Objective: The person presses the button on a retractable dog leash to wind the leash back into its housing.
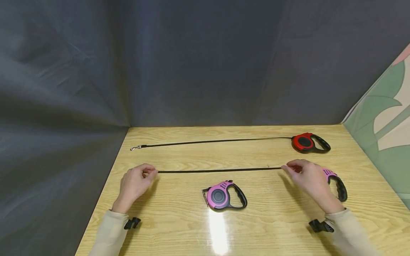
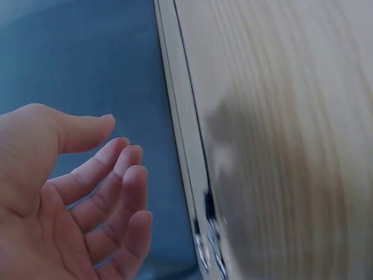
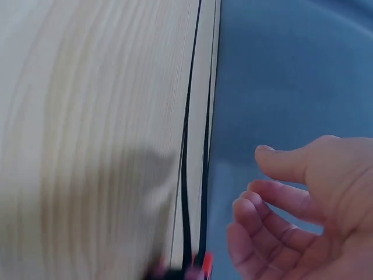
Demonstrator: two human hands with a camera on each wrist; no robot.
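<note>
Two retractable dog leashes lie with their black straps pulled out across the table. The back one has a red case and a metal snap hook. In front, a second strap runs between my hands from a pink leash, partly hidden by my right hand. My left hand is over this strap's left end. In the left wrist view that hand's thumb and fingers stand apart, holding nothing, with two snap hooks beyond. The right wrist view likewise shows the right hand's fingers loosely bent, without the strap.
Another pink leash with its strap wound in lies between my forearms on the wooden table. Dark cloth hangs behind the table and at its left. A patterned fabric is at the right.
</note>
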